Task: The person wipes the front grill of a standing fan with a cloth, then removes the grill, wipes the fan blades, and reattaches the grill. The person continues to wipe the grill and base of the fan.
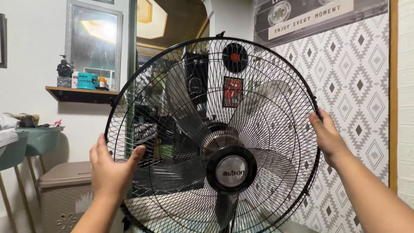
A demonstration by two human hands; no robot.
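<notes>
A large round electric fan fills the middle of the head view, with a black wire front grille (258, 86), a black-and-silver centre cap (231, 171) and translucent grey blades (267, 108) behind the wires. My left hand (110, 170) grips the grille's lower left rim, thumb over the wires. My right hand (327, 136) holds the right rim, fingers curled around its edge. The fan's stand is mostly hidden below the frame.
A wall shelf (82, 92) with small jars and a mirror (92, 41) above it hangs at left. Below stand teal baskets (39, 140) on legs and a beige lidded bin (64, 190). A patterned wall (353, 64) with posters lies behind the fan at right.
</notes>
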